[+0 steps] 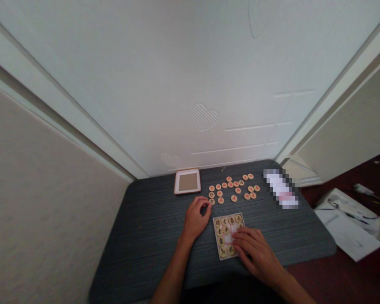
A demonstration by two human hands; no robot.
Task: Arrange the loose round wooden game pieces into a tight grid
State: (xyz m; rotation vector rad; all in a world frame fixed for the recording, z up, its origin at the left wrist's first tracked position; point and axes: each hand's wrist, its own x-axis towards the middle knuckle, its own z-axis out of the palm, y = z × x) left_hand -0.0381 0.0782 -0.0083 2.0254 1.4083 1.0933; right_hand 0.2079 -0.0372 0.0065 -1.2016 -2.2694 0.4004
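My left hand (196, 218) is closed in a pinch, its fingertips on a round wooden Chinese chess piece (212, 202) at the near left of a loose group. Over the right side of a shallow square box (219, 258) reaches my right hand (255, 249). Its fingers are stretched out with the thumb apart, and no piece shows between them. Several black-marked pieces (219, 231) lie in rows in the box, with a bare pale patch (229, 239) near its middle. The hand hides the box's right part.
Several loose, mostly red-marked pieces (230, 184) are scattered beyond the box on the dark table (152, 223). A square lid or tray (176, 184) rests at the back edge. To the right lies a blurred-out item (280, 188). An opened white box (354, 223) stands beyond the table's right side.
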